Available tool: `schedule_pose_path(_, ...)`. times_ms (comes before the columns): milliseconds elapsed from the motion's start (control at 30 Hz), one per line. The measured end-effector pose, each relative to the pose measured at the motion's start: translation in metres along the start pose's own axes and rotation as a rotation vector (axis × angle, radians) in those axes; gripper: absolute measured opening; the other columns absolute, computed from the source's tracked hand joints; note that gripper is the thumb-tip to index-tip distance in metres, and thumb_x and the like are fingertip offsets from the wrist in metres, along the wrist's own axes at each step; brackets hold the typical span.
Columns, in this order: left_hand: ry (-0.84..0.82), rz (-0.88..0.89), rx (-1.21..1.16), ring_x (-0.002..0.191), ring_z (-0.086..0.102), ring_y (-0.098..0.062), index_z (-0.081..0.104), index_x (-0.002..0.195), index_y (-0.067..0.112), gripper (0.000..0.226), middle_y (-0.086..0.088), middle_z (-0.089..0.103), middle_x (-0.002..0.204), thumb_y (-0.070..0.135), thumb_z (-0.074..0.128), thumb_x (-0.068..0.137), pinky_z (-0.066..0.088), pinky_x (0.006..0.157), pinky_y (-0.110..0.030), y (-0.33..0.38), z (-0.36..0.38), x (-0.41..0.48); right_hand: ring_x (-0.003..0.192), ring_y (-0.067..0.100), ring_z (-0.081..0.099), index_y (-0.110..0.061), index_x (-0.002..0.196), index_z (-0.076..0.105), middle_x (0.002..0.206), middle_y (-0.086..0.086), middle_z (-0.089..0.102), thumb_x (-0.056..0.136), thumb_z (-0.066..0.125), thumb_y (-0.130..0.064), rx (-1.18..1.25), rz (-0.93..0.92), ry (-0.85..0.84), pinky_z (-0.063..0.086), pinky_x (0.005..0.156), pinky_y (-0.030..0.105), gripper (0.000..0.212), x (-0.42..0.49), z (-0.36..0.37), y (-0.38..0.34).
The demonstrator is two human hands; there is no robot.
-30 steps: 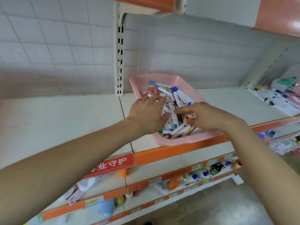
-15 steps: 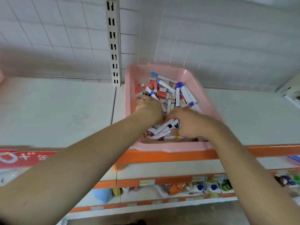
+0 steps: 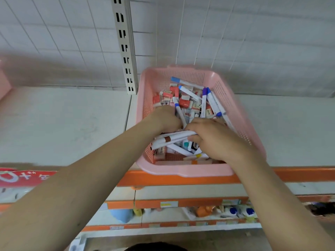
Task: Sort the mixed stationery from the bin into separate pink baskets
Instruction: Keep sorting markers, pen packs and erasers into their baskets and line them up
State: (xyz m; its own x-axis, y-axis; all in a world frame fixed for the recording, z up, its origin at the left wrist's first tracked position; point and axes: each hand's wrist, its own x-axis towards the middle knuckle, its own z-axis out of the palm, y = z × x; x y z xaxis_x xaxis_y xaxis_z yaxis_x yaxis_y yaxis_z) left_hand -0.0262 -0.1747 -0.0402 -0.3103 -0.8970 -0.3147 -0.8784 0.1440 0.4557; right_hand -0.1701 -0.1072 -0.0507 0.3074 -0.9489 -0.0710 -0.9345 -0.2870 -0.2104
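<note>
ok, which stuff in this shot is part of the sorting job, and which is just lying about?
Job:
- pink basket
- markers, a bundle gripped by the right hand
- small red boxes
- left hand, in the pile

Lying about:
- red sign
- bottles lower down
- slotted metal post

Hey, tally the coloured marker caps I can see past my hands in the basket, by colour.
Light blue caps: 1
Dark blue caps: 4
Purple caps: 1
Total: 6, counting only caps in plain sight; more may lie buried in the pile.
</note>
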Motion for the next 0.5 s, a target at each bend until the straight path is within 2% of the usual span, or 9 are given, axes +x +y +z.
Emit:
schedule_pose_path(67,0.015,-0.016,-0.063,0.064,0.042,-0.009,0.038,0.07,0.015,0.033,0.0,0.044,0.076,0.022,0.052,0.1,0.032,0.05,-0.022,-0.0012,0.0014,0.0022,0.089,0.011,0.044,-0.03,0.097,0.054,0.09,-0.014,0.045,0.097,0.056,-0.014,0.0,0.005,0.071,0.037,0.09,0.035,0.016,-0.0009,0.0005,0.0022)
schedule_pose_path(133,0.044,-0.044,-0.176,0.062,0.045,-0.01,0.043,0.072,0.014,0.03,-0.001,0.047,0.075,0.023,0.055,0.098,0.032,0.046,-0.022,-0.0029,0.0014,0.0038,0.094,0.013,0.043,-0.029,0.102,0.057,0.093,-0.014,0.046,0.096,0.055,-0.008,0.002,0.018,0.124,0.035,0.089,0.034,0.022,-0.0019,-0.0001,0.0043)
schedule_pose_path(300,0.109,-0.09,-0.436,0.053,0.05,-0.012,0.051,0.074,0.013,0.023,-0.001,0.052,0.069,0.023,0.061,0.092,0.031,0.031,-0.014,-0.0054,0.0001,0.0044,0.112,0.02,0.043,-0.018,0.123,0.06,0.118,-0.004,0.057,0.095,0.053,-0.002,0.039,0.087,0.209,0.037,0.096,0.038,0.034,-0.0033,-0.0023,0.0065)
schedule_pose_path(400,0.119,-0.124,-0.562,0.053,0.051,-0.014,0.052,0.073,0.015,0.017,0.0,0.053,0.065,0.02,0.061,0.087,0.037,0.043,-0.019,-0.004,-0.0032,0.0037,0.115,0.022,0.044,-0.016,0.127,0.061,0.121,0.0,0.057,0.092,0.052,0.004,0.126,0.13,0.297,0.041,0.098,0.041,0.041,-0.0021,-0.0041,0.0076)
schedule_pose_path(500,0.089,-0.173,-0.644,0.056,0.048,-0.014,0.052,0.075,0.015,0.014,0.0,0.051,0.064,0.018,0.059,0.088,0.036,0.05,-0.022,-0.0016,-0.0058,0.0019,0.114,0.022,0.046,-0.014,0.122,0.063,0.119,0.0,0.056,0.091,0.054,0.007,0.171,0.181,0.365,0.04,0.093,0.032,0.039,-0.0015,-0.0065,0.0088)
